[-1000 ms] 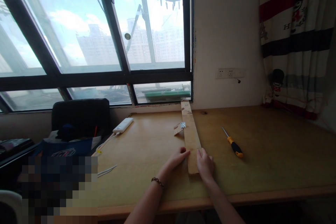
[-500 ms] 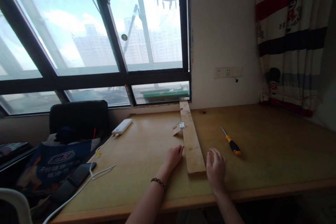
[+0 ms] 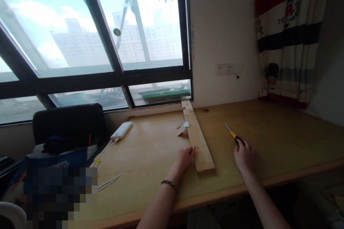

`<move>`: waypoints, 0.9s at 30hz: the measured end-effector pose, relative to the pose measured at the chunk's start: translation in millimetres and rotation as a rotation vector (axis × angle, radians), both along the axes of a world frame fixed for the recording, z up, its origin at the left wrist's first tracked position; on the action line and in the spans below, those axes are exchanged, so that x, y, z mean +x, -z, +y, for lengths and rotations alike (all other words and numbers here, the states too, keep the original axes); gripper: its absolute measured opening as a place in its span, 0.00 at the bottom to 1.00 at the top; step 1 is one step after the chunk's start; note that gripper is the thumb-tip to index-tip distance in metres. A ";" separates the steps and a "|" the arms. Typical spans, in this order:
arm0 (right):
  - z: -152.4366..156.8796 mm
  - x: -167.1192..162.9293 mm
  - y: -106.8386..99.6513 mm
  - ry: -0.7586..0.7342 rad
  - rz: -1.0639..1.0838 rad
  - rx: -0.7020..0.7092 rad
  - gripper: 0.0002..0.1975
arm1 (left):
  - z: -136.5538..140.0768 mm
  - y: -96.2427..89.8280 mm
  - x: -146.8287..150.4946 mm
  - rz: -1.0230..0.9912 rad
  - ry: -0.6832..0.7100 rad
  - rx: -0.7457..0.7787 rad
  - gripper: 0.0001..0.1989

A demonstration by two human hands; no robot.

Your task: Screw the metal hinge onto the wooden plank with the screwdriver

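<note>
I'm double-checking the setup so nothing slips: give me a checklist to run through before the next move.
1. Left hand at the left edge of the wooden board: ok.
2. Right hand at the handle of the screwdriver: ok.
3. Grip fully closed around that handle: cannot tell.
4. Screwdriver tip pointing away from both hands: ok.
5. Board's near end within the front edge of the table: ok.
6. Metal hinge tightly fastened: cannot tell.

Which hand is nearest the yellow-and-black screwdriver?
The bare-wristed right hand, at the screwdriver; the left hand, its wrist in a dark beaded bracelet, is by the long pale wooden board.
</note>
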State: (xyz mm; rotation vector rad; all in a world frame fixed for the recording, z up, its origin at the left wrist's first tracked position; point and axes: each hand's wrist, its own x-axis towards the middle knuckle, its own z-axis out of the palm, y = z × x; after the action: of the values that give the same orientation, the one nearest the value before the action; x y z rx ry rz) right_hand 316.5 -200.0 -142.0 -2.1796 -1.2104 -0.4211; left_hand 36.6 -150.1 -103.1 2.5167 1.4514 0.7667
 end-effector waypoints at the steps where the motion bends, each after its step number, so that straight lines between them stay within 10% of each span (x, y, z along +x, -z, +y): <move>1: -0.1 -0.2 -1.2 0.000 0.012 -0.009 0.20 | -1.0 0.1 1.3 0.002 0.010 0.001 0.25; 27: 2.7 1.2 -5.7 0.064 0.013 -0.129 0.21 | 3.7 1.3 1.4 -0.050 -0.084 0.027 0.24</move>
State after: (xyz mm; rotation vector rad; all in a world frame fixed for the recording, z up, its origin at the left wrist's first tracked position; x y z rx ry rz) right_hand 317.8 -197.3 -136.3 -2.3324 -1.1925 -0.3632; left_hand 38.0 -146.4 -104.4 2.4510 1.5490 0.8612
